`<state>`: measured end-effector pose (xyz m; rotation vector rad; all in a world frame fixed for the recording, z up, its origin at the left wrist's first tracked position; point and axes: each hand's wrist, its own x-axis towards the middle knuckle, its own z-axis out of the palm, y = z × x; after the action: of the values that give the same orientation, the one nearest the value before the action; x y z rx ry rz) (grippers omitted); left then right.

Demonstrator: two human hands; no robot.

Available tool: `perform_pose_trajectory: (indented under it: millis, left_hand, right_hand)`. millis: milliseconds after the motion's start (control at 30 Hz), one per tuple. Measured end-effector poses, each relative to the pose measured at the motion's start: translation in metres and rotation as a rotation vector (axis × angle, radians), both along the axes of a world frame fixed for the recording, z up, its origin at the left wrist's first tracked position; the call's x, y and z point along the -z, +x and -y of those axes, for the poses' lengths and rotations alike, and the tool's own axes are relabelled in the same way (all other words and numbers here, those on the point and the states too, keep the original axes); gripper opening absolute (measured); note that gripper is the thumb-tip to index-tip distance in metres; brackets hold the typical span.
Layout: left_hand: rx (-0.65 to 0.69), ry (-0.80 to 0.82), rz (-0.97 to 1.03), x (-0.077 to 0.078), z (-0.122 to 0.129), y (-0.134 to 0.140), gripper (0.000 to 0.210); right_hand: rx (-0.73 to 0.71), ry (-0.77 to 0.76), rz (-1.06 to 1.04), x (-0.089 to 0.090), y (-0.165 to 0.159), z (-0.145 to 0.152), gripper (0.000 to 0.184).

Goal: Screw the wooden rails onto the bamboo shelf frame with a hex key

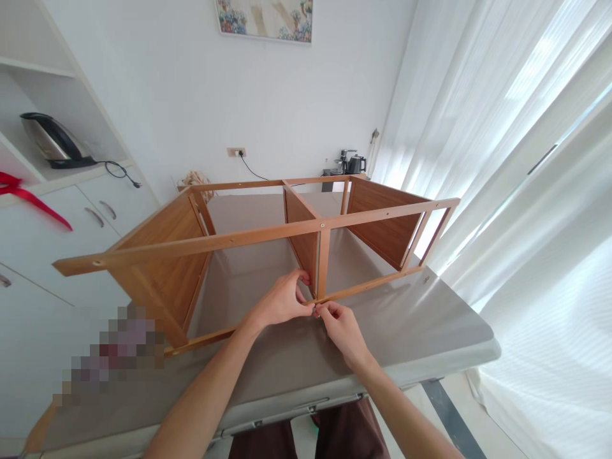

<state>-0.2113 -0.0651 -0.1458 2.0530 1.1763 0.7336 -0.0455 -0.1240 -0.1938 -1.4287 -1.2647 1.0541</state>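
A brown wooden shelf frame point(268, 233) lies on its side on the grey tabletop point(382, 331), with a middle shelf panel point(303, 223) and panels toward both ends. My left hand point(287, 299) grips the frame at the foot of that middle panel, thumb on the lower rail and fingers curled behind the joint. Close beside it, my right hand point(342, 328) pinches at the outer face of the same joint. Whatever sits between its fingertips is tiny and mostly hidden. Screw holes show along the upper rail.
A small metal piece point(427, 278) lies near the tabletop's right end. Left stands a white cabinet point(43, 223) with a kettle point(52, 140) and a red ribbon point(36, 197). White curtains point(540, 255) hang right. Behind the frame is a black appliance point(356, 164). A pixelated patch hides the left corner.
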Motion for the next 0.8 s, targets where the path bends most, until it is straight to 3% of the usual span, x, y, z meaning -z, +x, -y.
perform_pose_trajectory:
  millis: [267, 567, 800]
  left_hand:
    - [0.034, 0.004, 0.050, 0.000, 0.001, -0.003, 0.047]
    - [0.011, 0.019, 0.041, 0.003, 0.001, 0.001, 0.046]
    - [0.019, 0.026, 0.029, 0.005, 0.000, 0.003, 0.043]
  right_hand:
    - [-0.083, 0.062, 0.088, -0.002, 0.003, 0.002, 0.033]
    - [-0.011, 0.136, 0.221, -0.001, -0.001, 0.008, 0.035]
    - [0.046, 0.126, 0.052, 0.012, -0.008, 0.007, 0.037]
